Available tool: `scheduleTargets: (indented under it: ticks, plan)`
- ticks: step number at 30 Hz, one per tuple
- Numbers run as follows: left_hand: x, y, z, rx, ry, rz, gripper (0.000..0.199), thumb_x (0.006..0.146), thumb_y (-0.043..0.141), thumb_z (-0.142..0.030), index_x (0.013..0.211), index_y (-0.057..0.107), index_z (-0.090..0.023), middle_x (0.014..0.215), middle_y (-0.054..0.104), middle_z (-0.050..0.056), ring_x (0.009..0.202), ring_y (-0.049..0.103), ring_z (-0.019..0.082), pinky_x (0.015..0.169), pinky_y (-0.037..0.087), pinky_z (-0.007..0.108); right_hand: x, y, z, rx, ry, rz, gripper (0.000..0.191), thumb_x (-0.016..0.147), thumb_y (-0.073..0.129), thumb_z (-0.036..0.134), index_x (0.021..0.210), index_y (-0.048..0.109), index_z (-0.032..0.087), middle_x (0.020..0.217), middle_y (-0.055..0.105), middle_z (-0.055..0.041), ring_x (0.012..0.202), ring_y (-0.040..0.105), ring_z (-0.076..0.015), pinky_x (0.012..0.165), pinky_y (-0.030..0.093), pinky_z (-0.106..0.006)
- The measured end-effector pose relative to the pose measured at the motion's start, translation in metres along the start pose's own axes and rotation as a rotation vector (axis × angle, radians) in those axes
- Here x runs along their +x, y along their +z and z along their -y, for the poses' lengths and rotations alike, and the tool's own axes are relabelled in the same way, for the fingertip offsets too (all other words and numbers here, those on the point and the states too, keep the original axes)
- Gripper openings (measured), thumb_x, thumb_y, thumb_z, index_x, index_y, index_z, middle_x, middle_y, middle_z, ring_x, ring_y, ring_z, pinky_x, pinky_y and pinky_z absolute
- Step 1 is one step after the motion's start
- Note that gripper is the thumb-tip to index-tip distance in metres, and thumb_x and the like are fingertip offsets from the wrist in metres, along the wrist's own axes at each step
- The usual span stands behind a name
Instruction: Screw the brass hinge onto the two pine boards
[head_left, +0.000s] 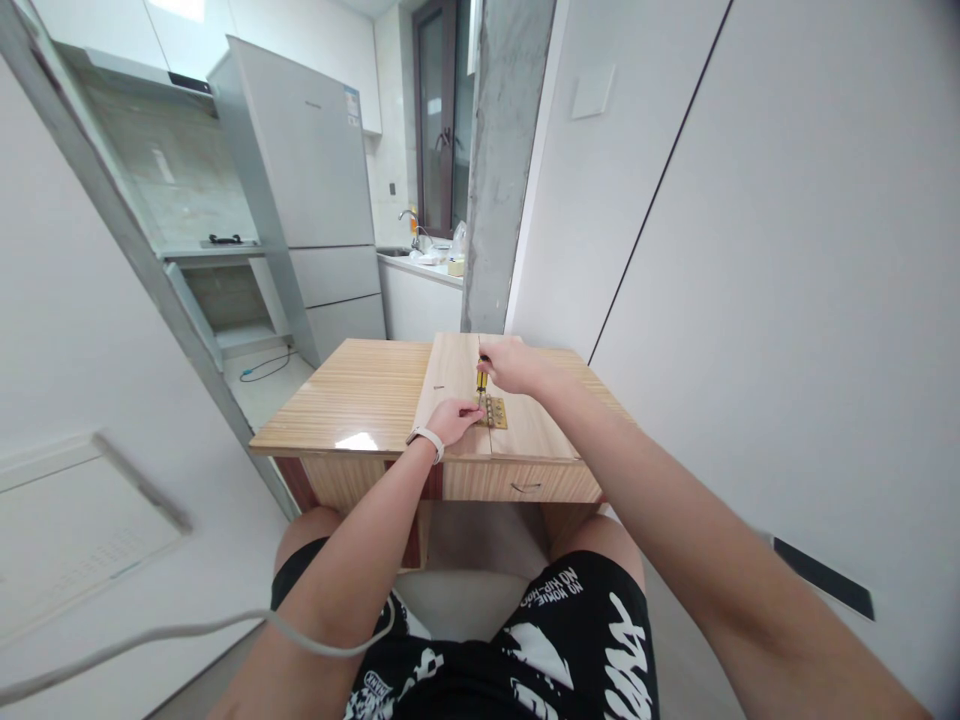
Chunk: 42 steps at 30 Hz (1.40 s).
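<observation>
My right hand (510,366) is closed round the handle of a yellow and black screwdriver (481,380), which stands upright with its tip down at a brass hinge (496,412). The hinge lies across the seam between two pale wooden boards (450,365) on the desk. My left hand (452,420), with a white watch band on its wrist, has its fingers pinched at the hinge's left side by the screwdriver tip. Whatever those fingertips hold is too small to make out. A small dark object (439,387) lies on the left board.
The wooden desk (360,385) has a drawer with a handle (526,488) facing me. A white cable (187,628) crosses over my left forearm. Behind stand a refrigerator (307,160), a sink counter (420,290) and a concrete pillar (502,160); white panels rise at the right.
</observation>
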<state>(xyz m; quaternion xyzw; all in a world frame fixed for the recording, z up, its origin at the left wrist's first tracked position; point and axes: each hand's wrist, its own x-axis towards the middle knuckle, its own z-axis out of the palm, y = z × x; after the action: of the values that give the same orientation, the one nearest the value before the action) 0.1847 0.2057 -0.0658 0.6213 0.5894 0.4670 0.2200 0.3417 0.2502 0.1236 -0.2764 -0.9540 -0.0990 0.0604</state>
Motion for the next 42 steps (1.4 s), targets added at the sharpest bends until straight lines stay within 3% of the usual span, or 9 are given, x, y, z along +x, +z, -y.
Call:
scheduleTargets:
  ticks: [9, 18, 22, 28, 33, 42]
  plan:
    - [0.004, 0.003, 0.013, -0.007, 0.042, 0.016, 0.035, 0.089, 0.067, -0.045, 0.100, 0.081, -0.015, 0.094, 0.078, 0.009, 0.082, 0.066, 0.020, 0.078, 0.051, 0.030, -0.008, -0.004, 0.004, -0.046, 0.029, 0.012, 0.040, 0.106, 0.041, 0.042, 0.121, 0.067, 0.016, 0.122, 0.071, -0.0194, 0.117, 0.065, -0.0298, 0.098, 0.044, -0.036]
    - [0.005, 0.003, 0.015, -0.019, 0.038, 0.038, 0.035, 0.090, 0.067, -0.043, 0.105, 0.080, -0.015, 0.092, 0.079, 0.007, 0.078, 0.065, 0.019, 0.073, 0.049, 0.030, 0.004, 0.013, 0.006, -0.003, 0.113, -0.097, 0.043, 0.105, 0.042, 0.042, 0.108, 0.073, 0.012, 0.113, 0.074, -0.0207, 0.109, 0.069, -0.0306, 0.095, 0.046, -0.036]
    - [0.005, 0.001, 0.011, -0.004, 0.063, 0.043, 0.034, 0.091, 0.065, -0.043, 0.096, 0.081, -0.014, 0.092, 0.078, 0.007, 0.080, 0.066, 0.019, 0.076, 0.049, 0.030, 0.005, 0.018, 0.009, 0.042, 0.179, -0.136, 0.043, 0.105, 0.043, 0.044, 0.105, 0.074, 0.013, 0.108, 0.075, -0.0199, 0.104, 0.069, -0.0295, 0.089, 0.046, -0.034]
    - [0.004, -0.001, 0.009, 0.040, 0.073, 0.059, 0.037, 0.093, 0.061, -0.045, 0.091, 0.080, -0.014, 0.083, 0.076, 0.005, 0.078, 0.064, 0.019, 0.075, 0.048, 0.029, 0.005, 0.015, 0.000, 0.190, -0.006, -0.088, 0.019, 0.101, 0.059, 0.031, 0.108, 0.072, 0.017, 0.106, 0.076, -0.0113, 0.098, 0.069, -0.0230, 0.080, 0.044, -0.028]
    - [0.003, 0.001, 0.012, 0.018, 0.056, 0.042, 0.036, 0.091, 0.063, -0.045, 0.095, 0.081, -0.015, 0.090, 0.078, 0.006, 0.083, 0.066, 0.021, 0.080, 0.050, 0.031, 0.003, 0.008, -0.002, 0.215, -0.053, -0.021, 0.017, 0.101, 0.058, 0.024, 0.108, 0.072, 0.017, 0.103, 0.077, -0.0109, 0.091, 0.069, -0.0214, 0.075, 0.043, -0.028]
    - [-0.001, -0.001, -0.004, 0.030, 0.009, 0.016, 0.037, 0.088, 0.067, -0.048, 0.084, 0.080, -0.013, 0.077, 0.075, 0.006, 0.078, 0.064, 0.020, 0.073, 0.050, 0.028, 0.011, 0.018, -0.001, 0.100, 0.035, -0.073, 0.020, 0.098, 0.060, 0.028, 0.106, 0.075, 0.015, 0.107, 0.076, -0.0161, 0.102, 0.070, -0.0275, 0.085, 0.048, -0.032]
